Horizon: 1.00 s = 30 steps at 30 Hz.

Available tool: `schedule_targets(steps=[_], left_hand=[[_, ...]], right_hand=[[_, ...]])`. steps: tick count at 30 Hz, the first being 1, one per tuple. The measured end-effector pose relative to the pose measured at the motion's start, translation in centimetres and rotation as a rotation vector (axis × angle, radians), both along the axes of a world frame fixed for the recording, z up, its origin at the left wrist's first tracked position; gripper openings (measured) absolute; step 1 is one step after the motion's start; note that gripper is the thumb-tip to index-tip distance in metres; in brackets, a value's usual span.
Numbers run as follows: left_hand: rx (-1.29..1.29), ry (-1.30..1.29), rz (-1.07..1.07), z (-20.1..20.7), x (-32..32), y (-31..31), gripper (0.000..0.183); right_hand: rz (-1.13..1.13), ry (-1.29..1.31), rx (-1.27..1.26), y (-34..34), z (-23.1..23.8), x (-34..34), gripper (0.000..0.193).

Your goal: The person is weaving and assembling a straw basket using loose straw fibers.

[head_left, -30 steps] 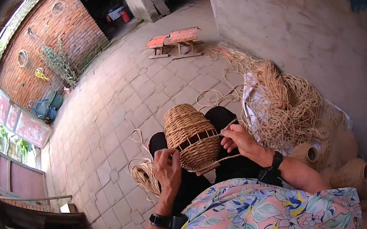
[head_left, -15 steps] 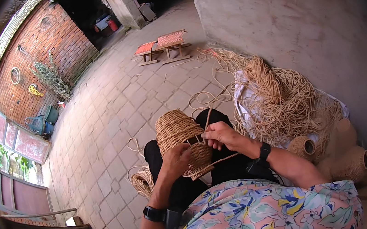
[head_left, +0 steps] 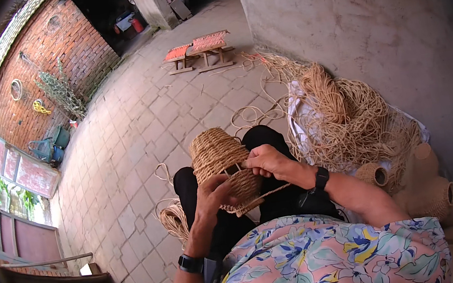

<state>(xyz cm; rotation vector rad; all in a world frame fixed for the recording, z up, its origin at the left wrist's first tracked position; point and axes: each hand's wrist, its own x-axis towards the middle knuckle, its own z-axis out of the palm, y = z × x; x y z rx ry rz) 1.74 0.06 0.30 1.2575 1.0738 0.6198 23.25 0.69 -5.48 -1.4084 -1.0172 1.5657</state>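
A tan basket of woven rope lies tilted across my lap, with a dark gap in its side crossed by thin upright strands. My left hand grips the near left part of the basket, fingers bent around it by the gap. At the gap's right end, my right hand is closed in a pinch on rope, its fingertips partly hidden against the weave. A length of rope runs from the basket's lower rim to the right, under my right forearm.
To my right, a big heap of loose rope lies on white sheeting by the wall. Several woven, vase-shaped baskets sit nearer. A rope coil is by my left leg. Two low stools stand ahead on the paving.
My right hand has moved slightly left and up, closer against the gap. The rope end that stood up above its fingers no longer shows. My left hand still holds the basket.
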Motion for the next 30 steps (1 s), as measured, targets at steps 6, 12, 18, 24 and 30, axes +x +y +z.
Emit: schedule_targets(steps=[6, 12, 18, 24, 30], left_hand=[[0.011, -0.012, 0.006, -1.2, -1.1, -0.5, 0.025], [0.965, 0.542, 0.102, 0.4, 0.6, -1.4, 0.015], [0.644, 0.355, -0.095, 0.4, 3.2, -0.3, 0.015], [0.13, -0.007, 0.012, -0.1, 3.3, -0.2, 0.024], [0.195, -0.034, 0.064, -0.4, 2.9, -2.4, 0.023]], right_hand=[[-0.112, 0.151, 0.045, -2.2, -0.5, -0.1, 0.017], [-0.262, -0.021, 0.134, -3.0, -0.1, 0.7, 0.018], [-0.351, 0.068, 0.126, -3.1, -0.3, 0.2, 0.017], [-0.37, 0.244, 0.047, -2.8, -0.8, 0.7, 0.018], [-0.129, 0.074, 0.0, -2.3, -0.6, 1.4, 0.019]])
